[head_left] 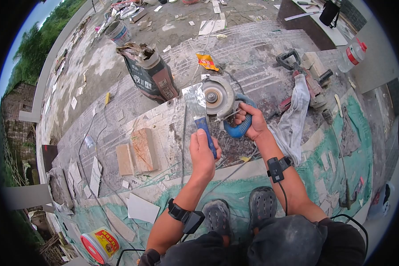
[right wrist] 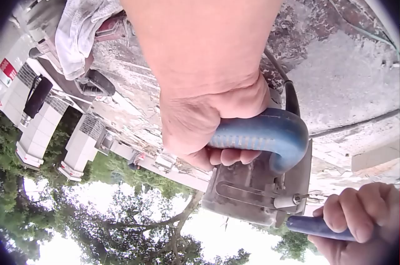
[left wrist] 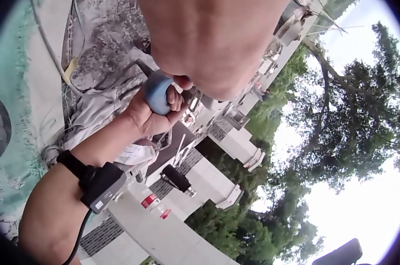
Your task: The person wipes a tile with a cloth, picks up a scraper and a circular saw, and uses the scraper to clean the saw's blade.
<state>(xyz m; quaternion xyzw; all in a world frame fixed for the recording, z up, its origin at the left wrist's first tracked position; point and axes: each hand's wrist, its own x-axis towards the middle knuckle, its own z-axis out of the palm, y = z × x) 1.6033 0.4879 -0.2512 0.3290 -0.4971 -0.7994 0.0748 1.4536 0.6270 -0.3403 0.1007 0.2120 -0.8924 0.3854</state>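
In the head view my right hand [head_left: 251,122] grips the blue looped handle [head_left: 240,129] of a dusty handheld circular saw [head_left: 224,91]. Its round disc faces up toward the head camera. A putty knife with a wide metal blade [head_left: 194,99] and a blue handle [head_left: 204,128] is held in my left hand [head_left: 202,150], thumb along the handle. The knife's blade overlaps the left edge of the saw disc in this view. From the right wrist, my fingers curl round the saw handle [right wrist: 290,137], and the left hand [right wrist: 356,218] shows beside the saw's guard [right wrist: 250,196].
A torn dark bag [head_left: 148,73] stands beyond the hands. Tile blocks [head_left: 144,150] lie left; a red power tool [head_left: 310,86] and grey cloth [head_left: 295,117] lie right. Cords [head_left: 184,150] cross the dusty boards. A yellow bucket [head_left: 107,244] stands near front left, a bottle [head_left: 352,55] far right.
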